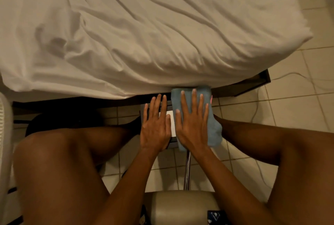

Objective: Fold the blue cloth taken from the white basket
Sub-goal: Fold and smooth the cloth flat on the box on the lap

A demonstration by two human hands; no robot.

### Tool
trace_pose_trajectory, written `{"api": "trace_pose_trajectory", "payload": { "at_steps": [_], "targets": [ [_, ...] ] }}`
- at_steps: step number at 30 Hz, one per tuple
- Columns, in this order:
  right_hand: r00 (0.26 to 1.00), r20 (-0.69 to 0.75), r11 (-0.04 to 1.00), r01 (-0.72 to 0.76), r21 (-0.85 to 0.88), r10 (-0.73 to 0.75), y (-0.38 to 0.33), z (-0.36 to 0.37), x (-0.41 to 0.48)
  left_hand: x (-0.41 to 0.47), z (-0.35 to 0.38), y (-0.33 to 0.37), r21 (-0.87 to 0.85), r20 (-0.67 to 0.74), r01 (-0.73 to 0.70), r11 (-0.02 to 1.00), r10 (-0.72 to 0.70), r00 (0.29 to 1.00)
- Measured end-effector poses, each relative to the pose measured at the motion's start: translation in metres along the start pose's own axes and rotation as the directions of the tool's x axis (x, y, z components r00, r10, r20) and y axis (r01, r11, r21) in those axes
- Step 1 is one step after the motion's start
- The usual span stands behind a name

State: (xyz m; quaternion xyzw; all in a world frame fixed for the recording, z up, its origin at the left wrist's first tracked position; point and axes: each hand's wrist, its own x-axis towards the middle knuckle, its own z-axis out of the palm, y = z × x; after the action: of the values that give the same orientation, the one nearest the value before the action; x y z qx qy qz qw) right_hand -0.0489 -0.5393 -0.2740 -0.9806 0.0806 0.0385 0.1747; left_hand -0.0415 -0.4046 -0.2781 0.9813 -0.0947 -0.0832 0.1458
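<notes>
- Blue cloth lies in a narrow folded strip on a small stand between the person's knees, its far end tucked up against the edge of the bed, its near end hanging a little over the stand's front edge.
- Right hand reaches straight forward from a long extended forearm, palm down, flat on top of the cloth.
- Its fingers are fully spread and straight, tips pointing toward the bed: pressing, not pinching, nothing curled around the fabric.
- The cloth shows past that hand on the right side and beyond the fingertips; a sliver of pink peeks out at its far right edge, too small to identify.
- Left hand sits just beside the right one, thumbs nearly touching, also palm down with fingers extended and open.
- It rests on the bare top of the stand and on a white card or paper there, off the cloth, holding nothing.
- Both forearms run in from the bottom of the view, angled inward to meet at the stand.
- Bare knees flank the stand left and right above a tiled floor; a padded seat edge shows at the bottom, and a thin metal leg drops from under the stand.
</notes>
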Motion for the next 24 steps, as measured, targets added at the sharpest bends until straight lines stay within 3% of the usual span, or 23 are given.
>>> {"api": "trace_pose_trajectory", "payload": {
  "at_steps": [3, 8, 13, 18, 21, 24],
  "targets": [
    [1.000, 0.002, 0.999, -0.024, 0.027, 0.024, 0.002, -0.004, 0.024, 0.000, -0.001, 0.001, 0.009, 0.000, -0.006, 1.000, 0.006, 1.000],
    [0.999, -0.013, 0.999, -0.042, -0.008, 0.042, 0.003, 0.001, -0.019, 0.000, -0.002, 0.002, -0.004, 0.000, 0.002, 1.000, -0.002, 1.000],
    [1.000, 0.000, 1.000, -0.022, 0.012, 0.022, 0.008, -0.007, 0.031, 0.000, -0.002, 0.002, -0.002, -0.009, -0.008, 1.000, 0.008, 1.000],
    [0.996, -0.033, 0.996, -0.083, -0.024, 0.082, -0.002, 0.002, -0.024, -0.002, 0.001, 0.002, 0.001, -0.024, 0.003, 1.000, -0.003, 1.000],
    [1.000, -0.017, 1.000, -0.012, -0.013, 0.011, 0.002, 0.001, 0.008, -0.002, 0.002, 0.001, 0.007, -0.020, -0.003, 1.000, 0.003, 1.000],
    [0.997, -0.033, 0.997, -0.073, 0.021, 0.073, 0.008, -0.002, 0.018, -0.002, 0.001, 0.001, -0.009, -0.023, -0.006, 1.000, 0.005, 1.000]
  ]
}}
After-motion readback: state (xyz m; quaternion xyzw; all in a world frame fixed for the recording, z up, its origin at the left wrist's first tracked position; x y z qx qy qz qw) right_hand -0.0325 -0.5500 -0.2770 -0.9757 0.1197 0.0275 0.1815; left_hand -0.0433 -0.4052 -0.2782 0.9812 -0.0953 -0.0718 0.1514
